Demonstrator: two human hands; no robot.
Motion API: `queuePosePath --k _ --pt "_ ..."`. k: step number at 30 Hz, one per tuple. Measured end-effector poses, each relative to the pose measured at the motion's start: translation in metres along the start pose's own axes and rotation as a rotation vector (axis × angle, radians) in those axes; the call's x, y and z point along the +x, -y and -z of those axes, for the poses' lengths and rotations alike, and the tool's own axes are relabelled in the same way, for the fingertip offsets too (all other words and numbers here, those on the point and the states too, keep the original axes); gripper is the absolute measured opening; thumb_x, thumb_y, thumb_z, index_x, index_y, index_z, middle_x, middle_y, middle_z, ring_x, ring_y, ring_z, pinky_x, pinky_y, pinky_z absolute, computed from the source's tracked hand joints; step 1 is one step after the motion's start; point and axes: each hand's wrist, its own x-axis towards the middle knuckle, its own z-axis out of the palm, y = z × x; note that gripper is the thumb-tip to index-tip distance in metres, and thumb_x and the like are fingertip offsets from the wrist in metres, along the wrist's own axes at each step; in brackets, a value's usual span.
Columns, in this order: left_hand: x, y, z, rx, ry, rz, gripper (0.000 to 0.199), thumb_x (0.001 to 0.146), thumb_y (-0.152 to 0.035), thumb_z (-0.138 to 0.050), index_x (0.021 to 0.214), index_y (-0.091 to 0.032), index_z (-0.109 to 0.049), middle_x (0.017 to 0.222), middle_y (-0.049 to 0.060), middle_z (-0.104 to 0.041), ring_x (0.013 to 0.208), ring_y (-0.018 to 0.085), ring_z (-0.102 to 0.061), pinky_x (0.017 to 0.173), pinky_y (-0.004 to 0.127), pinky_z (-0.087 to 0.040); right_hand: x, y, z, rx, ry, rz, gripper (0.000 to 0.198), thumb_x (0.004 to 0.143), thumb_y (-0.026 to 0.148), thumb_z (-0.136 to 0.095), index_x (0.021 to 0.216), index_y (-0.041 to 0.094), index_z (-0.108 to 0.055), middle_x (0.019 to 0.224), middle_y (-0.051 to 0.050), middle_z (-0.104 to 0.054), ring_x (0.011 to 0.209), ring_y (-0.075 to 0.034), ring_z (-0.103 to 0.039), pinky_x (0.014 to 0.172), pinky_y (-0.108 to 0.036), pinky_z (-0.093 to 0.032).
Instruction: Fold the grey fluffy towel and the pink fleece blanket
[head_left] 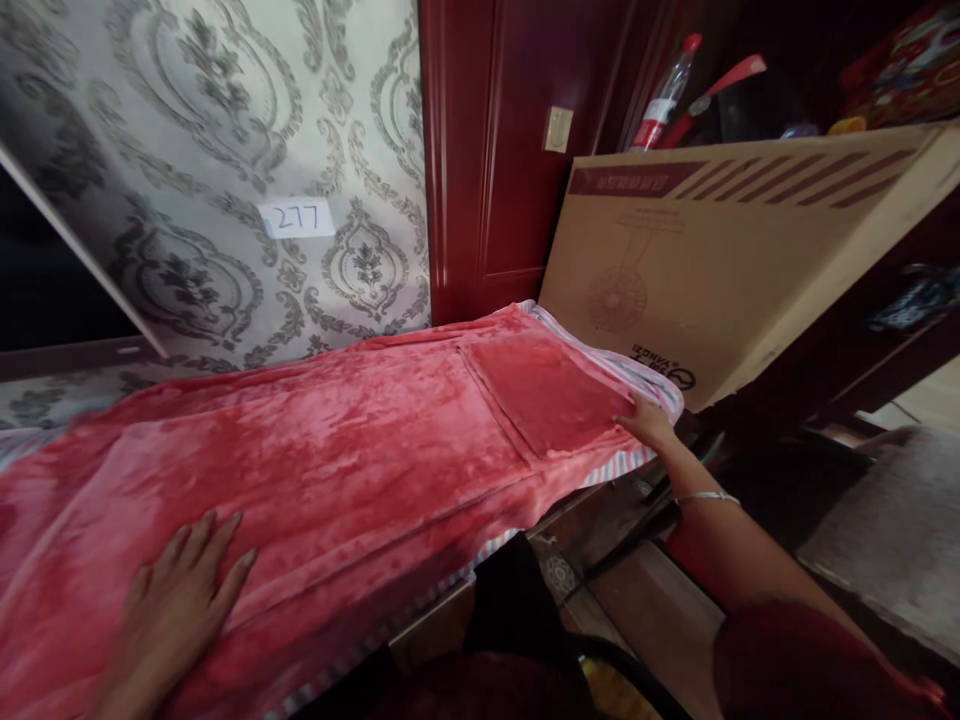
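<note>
A red plush blanket (352,410) lies spread lengthwise on a narrow bench or table. Toward its right end sits a flat, smooth rectangular section (551,390) of the same red, like a folded layer. Striped cloth (619,465) shows along the edges beneath. My left hand (180,590) rests palm down on the near left part, fingers spread. At the right end, my right hand (646,420) has its fingers on the corner of the rectangular section and seems to grip the fabric there. The undersides of those fingers are hidden.
A large cardboard box (720,250) stands just beyond the blanket's right end, with a plastic bottle (664,100) behind it. A dark screen (56,270) is at left. Behind are patterned wallpaper with a paper (298,217) marked 277 and a red door (517,130).
</note>
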Motion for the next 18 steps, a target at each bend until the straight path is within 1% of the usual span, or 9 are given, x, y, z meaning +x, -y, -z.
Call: queuePosePath --k 1,3,5,7,9,11,14,16,18 --pt "0.000 -0.002 0.001 0.011 -0.006 0.009 0.065 0.096 -0.045 -0.025 0.146 -0.013 -0.051 0.159 0.018 -0.042 0.149 0.038 -0.033 0.116 0.063 -0.030 -0.005 0.010 -0.006 -0.024 -0.039 0.054 0.064 0.074 0.039 -0.077 0.132 0.016 -0.061 0.122 -0.019 -0.066 0.123 -0.038 -0.056 0.106 -0.054 -0.043" --pt "0.000 -0.003 0.001 0.021 -0.016 0.018 0.067 0.096 -0.045 -0.022 0.147 -0.012 -0.050 0.159 0.018 -0.042 0.148 0.038 -0.034 0.115 0.061 -0.031 -0.021 0.034 -0.025 -0.047 -0.033 0.222 0.052 0.080 0.043 -0.071 0.126 0.019 -0.066 0.125 -0.017 -0.066 0.121 -0.035 -0.058 0.107 -0.050 -0.043" --pt "0.000 -0.003 0.000 0.016 -0.033 0.029 0.070 0.095 -0.046 -0.021 0.146 -0.010 -0.051 0.159 0.018 -0.042 0.147 0.038 -0.036 0.115 0.061 -0.032 -0.043 0.055 -0.052 -0.037 0.146 0.391 0.049 0.082 0.048 -0.070 0.121 0.020 -0.070 0.120 -0.015 -0.069 0.111 -0.033 -0.063 0.102 -0.046 -0.047" --pt "-0.001 -0.002 -0.001 0.005 -0.044 0.031 0.071 0.094 -0.047 -0.021 0.145 -0.008 -0.053 0.158 0.019 -0.043 0.146 0.039 -0.037 0.114 0.062 -0.033 -0.062 0.070 -0.078 -0.080 0.327 0.490 0.056 0.073 0.047 -0.079 0.123 0.022 -0.071 0.122 -0.014 -0.070 0.115 -0.034 -0.062 0.104 -0.045 -0.045" --pt "-0.002 -0.001 -0.002 -0.005 -0.051 0.031 0.072 0.092 -0.047 -0.022 0.143 -0.009 -0.055 0.157 0.019 -0.044 0.146 0.039 -0.038 0.114 0.062 -0.033 -0.073 0.074 -0.098 -0.130 0.413 0.515 0.061 0.068 0.039 -0.083 0.125 0.023 -0.071 0.124 -0.015 -0.070 0.121 -0.036 -0.059 0.107 -0.046 -0.042" --pt "-0.003 0.000 -0.003 -0.007 -0.055 0.035 0.072 0.091 -0.047 -0.023 0.143 -0.009 -0.056 0.157 0.018 -0.044 0.146 0.038 -0.038 0.115 0.062 -0.034 -0.074 0.070 -0.106 -0.149 0.434 0.536 0.057 0.073 0.035 -0.078 0.128 0.023 -0.069 0.126 -0.015 -0.069 0.123 -0.035 -0.058 0.107 -0.047 -0.042" --pt "-0.003 0.001 -0.006 0.009 -0.055 0.048 0.072 0.089 -0.046 -0.025 0.143 -0.010 -0.057 0.158 0.016 -0.043 0.147 0.036 -0.037 0.115 0.060 -0.034 -0.068 0.059 -0.106 -0.105 0.440 0.589 0.053 0.083 0.040 -0.065 0.132 0.018 -0.067 0.127 -0.016 -0.069 0.116 -0.032 -0.063 0.102 -0.046 -0.046" --pt "-0.003 0.002 -0.007 0.017 -0.050 0.049 0.071 0.089 -0.046 -0.027 0.142 -0.011 -0.058 0.158 0.015 -0.044 0.147 0.036 -0.037 0.115 0.059 -0.034 -0.065 0.054 -0.103 -0.056 0.427 0.575 0.056 0.085 0.045 -0.060 0.132 0.016 -0.066 0.121 -0.017 -0.071 0.107 -0.031 -0.067 0.095 -0.045 -0.050" --pt "-0.002 0.002 -0.008 0.014 -0.052 0.045 0.071 0.088 -0.046 -0.027 0.142 -0.011 -0.059 0.157 0.014 -0.044 0.147 0.036 -0.037 0.115 0.060 -0.034 -0.066 0.052 -0.101 -0.022 0.400 0.551 0.054 0.085 0.046 -0.059 0.129 0.016 -0.068 0.116 -0.016 -0.073 0.102 -0.030 -0.069 0.091 -0.043 -0.052"
